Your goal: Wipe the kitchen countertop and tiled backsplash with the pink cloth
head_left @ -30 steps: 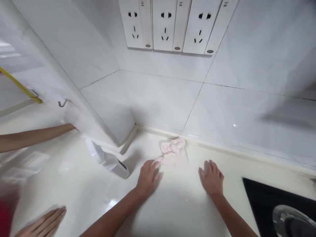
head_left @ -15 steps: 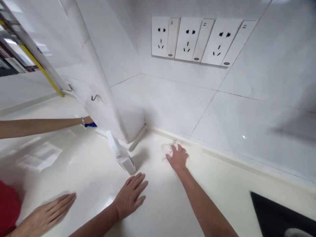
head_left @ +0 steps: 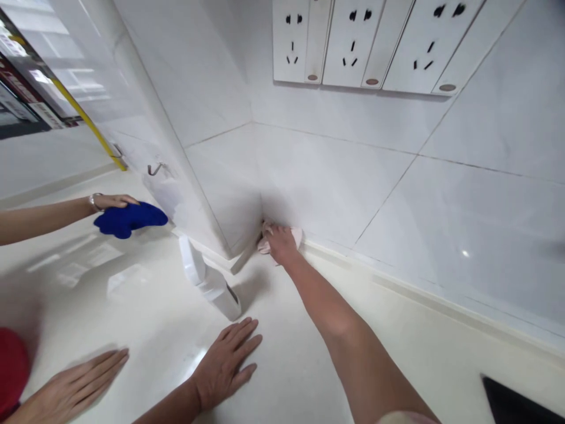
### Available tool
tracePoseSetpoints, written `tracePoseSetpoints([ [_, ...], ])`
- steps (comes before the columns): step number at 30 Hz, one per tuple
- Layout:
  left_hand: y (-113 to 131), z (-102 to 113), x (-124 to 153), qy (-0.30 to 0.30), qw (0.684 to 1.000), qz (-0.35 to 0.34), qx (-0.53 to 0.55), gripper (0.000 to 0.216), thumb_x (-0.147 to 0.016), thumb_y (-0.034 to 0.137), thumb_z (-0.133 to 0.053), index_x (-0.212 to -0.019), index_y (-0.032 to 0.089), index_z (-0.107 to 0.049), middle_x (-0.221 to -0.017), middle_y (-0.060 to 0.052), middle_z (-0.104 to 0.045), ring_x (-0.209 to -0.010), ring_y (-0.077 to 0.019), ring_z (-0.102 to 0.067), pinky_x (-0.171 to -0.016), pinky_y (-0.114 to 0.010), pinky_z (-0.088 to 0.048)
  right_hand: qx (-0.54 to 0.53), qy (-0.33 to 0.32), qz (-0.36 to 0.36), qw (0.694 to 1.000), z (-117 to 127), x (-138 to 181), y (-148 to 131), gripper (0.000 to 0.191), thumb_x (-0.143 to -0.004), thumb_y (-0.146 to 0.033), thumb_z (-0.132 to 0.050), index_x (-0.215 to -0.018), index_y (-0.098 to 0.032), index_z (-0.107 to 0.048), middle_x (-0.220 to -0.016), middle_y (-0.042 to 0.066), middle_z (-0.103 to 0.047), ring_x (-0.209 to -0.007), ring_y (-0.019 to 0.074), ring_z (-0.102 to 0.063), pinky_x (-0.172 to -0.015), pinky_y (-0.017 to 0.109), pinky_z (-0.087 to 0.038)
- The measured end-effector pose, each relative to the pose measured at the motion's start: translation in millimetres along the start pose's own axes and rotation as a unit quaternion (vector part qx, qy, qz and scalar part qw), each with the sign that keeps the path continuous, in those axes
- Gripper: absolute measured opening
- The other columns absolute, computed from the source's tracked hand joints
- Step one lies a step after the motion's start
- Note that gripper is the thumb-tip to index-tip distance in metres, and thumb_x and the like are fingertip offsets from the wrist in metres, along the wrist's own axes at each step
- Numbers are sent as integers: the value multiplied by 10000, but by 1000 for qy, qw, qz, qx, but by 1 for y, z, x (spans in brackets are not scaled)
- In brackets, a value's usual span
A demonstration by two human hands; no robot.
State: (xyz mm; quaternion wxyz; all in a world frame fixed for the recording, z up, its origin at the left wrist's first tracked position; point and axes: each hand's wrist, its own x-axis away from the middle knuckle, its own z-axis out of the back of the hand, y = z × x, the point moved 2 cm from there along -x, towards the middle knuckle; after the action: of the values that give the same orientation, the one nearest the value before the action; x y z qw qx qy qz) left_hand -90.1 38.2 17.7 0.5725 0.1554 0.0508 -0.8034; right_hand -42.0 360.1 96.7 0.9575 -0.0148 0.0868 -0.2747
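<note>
Big picture first: pale stone surface (head_left: 282,365) meeting white tile wall (head_left: 335,176) at an inner corner, a row of three double power sockets (head_left: 375,41) high above, and a tiled pillar (head_left: 194,94) jutting in on the left with a small metal hook (head_left: 154,169) on its side. Down at the corner now: right grip (head_left: 280,242) reaching all the way in, fingers curled over and pressing down, pinching a pink cloth (head_left: 296,235) tight against the foot of the wall, only its edges showing. Already deep in the angle, that cloth, with the long run of raised skirting strip (head_left: 397,282) stretching off to the right, untouched so far. Left grip (head_left: 223,368) flat on the surface, fingers spread, just below a white spray bottle (head_left: 212,285). Wide stretch of surface open between that hand and the right forearm. Black cooktop (head_left: 507,406) edging in at bottom right. Off to the left, another person's grip (head_left: 113,201) on a blue cloth (head_left: 130,219), and a second spread grip (head_left: 73,383) low down.
</note>
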Motion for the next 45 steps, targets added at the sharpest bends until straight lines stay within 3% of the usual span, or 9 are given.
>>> tracePoseSetpoints([
  [4, -1, 2, -3, 3, 1000, 1, 6, 555, -970, 369, -609, -1510, 282, -513, -1583, -100, -514, -1456, -282, -484, -1137, -423, -461, 9, -14, -66, 998, 2, 76, 47, 574, -920, -307, -660, -1467, -195, -527, -1520, 151, -510, -1266, 352, -447, -1055, 502, -302],
  [9, -2, 1, -7, 8, 1000, 2, 12, 517, -971, 377, -607, -1480, 300, -552, -1561, -95, -541, -1424, -278, -520, -1122, -418, -464, 57, 8, -235, 970, 14, 240, 144, 569, -894, -307, -594, -1459, -271, -544, -1535, 99, -511, -1285, 352, -435, -1054, 520, -317],
  [13, -1, 2, -9, 20, 1000, -3, 5, 477, -972, 389, -609, -1435, 277, -595, -1543, -102, -558, -1404, -279, -534, -1117, -410, -455, 75, 49, -450, 888, 25, 358, 202, 535, -890, -392, -531, -1398, -232, -582, -1458, 149, -548, -1228, 365, -514, -994, 537, -393],
  [16, -1, 0, -8, 20, 1000, -7, -2, 470, -975, 390, -602, -1430, 270, -598, -1547, -104, -553, -1409, -277, -525, -1111, -402, -451, 5, 90, -577, 811, 32, 398, 215, 570, -879, -521, -510, -1348, -206, -589, -1344, 200, -605, -1139, 371, -593, -939, 529, -438],
  [25, 0, -1, -5, 24, 1000, -5, 4, 491, -978, 365, -601, -1457, 264, -565, -1569, -110, -526, -1443, -279, -486, -1136, -408, -430, -307, 179, -468, 809, -3, 294, 135, 659, -719, -806, -588, -1037, -230, -546, -955, 67, -680, -858, 260, -633, -804, 396, -496],
  [29, 1, -1, -5, 15, 1000, 2, 9, 488, -986, 363, -591, -1462, 268, -550, -1575, -114, -517, -1446, -279, -480, -1131, -421, -433, -380, 133, -415, 816, -10, 261, 120, 725, -797, -725, -584, -1276, -181, -560, -958, 56, -662, -842, 232, -616, -844, 399, -513],
  [33, 1, -3, -5, 17, 1000, 1, 14, 485, -988, 360, -589, -1456, 243, -544, -1572, -132, -513, -1447, -288, -472, -1120, -435, -438, -408, 55, -381, 828, 3, 263, 121, 544, -773, -668, -655, -1056, -208, -720, -1127, 101, -676, -1029, 273, -619, -939, 412, -487],
  [37, 1, -3, -4, 33, 999, -3, 19, 475, -987, 348, -589, -1445, 230, -546, -1562, -140, -519, -1442, -293, -473, -1109, -444, -443, -533, 14, -363, 764, 12, 267, 119, 436, -724, -623, -732, -857, -211, -682, -858, 24, -693, -847, 233, -622, -791, 364, -493],
  [45, 1, -4, -4, 37, 999, -8, 3, 496, -989, 345, -587, -1469, 241, -522, -1570, -130, -514, -1445, -286, -472, -1112, -438, -443, -651, 230, -332, 642, 24, 220, 105, 443, -679, -547, -812, -931, -245, -608, -892, -7, -714, -772, 180, -642, -715, 305, -524],
])
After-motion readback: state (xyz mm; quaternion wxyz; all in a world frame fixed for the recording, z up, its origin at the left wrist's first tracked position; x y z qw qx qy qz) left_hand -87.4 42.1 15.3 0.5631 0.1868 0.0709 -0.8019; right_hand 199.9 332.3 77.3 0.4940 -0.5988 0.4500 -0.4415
